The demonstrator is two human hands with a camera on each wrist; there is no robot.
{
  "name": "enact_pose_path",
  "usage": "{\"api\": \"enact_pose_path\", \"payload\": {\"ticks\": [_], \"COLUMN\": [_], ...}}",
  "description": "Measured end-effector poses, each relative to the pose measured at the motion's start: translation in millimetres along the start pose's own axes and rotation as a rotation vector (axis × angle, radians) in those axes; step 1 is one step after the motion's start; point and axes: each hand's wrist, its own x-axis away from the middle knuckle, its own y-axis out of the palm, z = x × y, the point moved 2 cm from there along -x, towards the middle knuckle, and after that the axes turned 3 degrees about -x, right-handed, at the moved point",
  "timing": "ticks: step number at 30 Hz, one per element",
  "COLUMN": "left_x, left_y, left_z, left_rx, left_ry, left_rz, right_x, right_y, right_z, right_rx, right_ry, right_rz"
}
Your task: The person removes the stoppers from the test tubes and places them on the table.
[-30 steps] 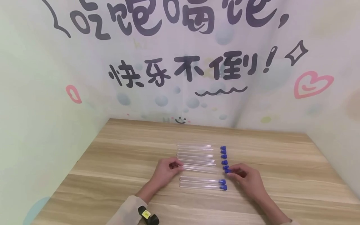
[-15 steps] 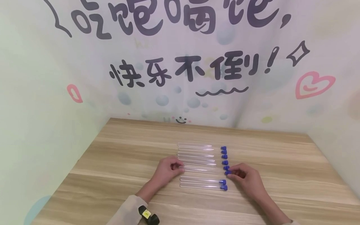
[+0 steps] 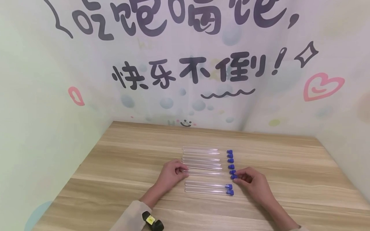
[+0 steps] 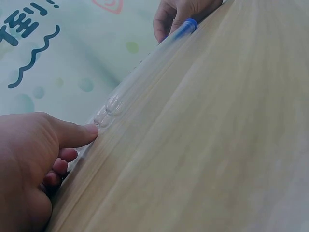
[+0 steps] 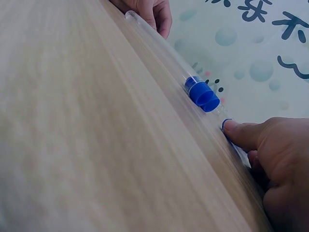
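Observation:
My left hand (image 3: 171,173) pinches the rounded end of a clear test tube (image 3: 206,174) between thumb and fingers. Opposite the tube's other end, my right hand (image 3: 255,185) pinches a blue cap (image 3: 233,177), which stands slightly apart from the tube's mouth. Nearer to me lie two test tubes with blue caps fitted, the front one (image 3: 202,190) and the one behind it (image 3: 202,183). In the right wrist view their blue caps (image 5: 200,94) sit just beside my right thumb, and the pinched cap is mostly hidden.
Beyond the hands, several uncapped test tubes (image 3: 200,159) lie side by side on the wooden table (image 3: 115,160). A column of loose blue caps (image 3: 230,160) lines up off their right ends. A printed curtain (image 3: 185,106) hangs behind the table.
The tube in my left hand has swung from a slight slant to nearly level, apart from the row behind. The cap in my right hand has shifted slightly toward me.

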Motion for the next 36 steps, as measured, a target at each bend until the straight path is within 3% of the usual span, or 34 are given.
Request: {"api": "enact_pose_path", "payload": {"ticks": [15,23,31,36], "left_x": [-0.6,-0.5,1.0,1.3], "left_y": [0.5,-0.4,-2.7,-3.7], "left_z": [-1.3,-0.5,4.0,5.8], "left_rx": [-0.016,-0.001,0.046,0.071], "left_ry": [0.003,-0.004,0.016,0.013], "left_rz": [0.019,0.022,0.028,0.043], "right_x": [-1.0,0.3,-0.5,0.2], "right_y": [-0.9,-1.2,-2.8,-4.4], "right_z": [0.5,0.6,-2.4,-3.3], "right_rx": [-0.009,-0.017,-0.024,-0.061], "right_ry": [-0.007,0.044,0.01,0.043], "right_rz": [-0.009,-0.014,0.046,0.076]}}
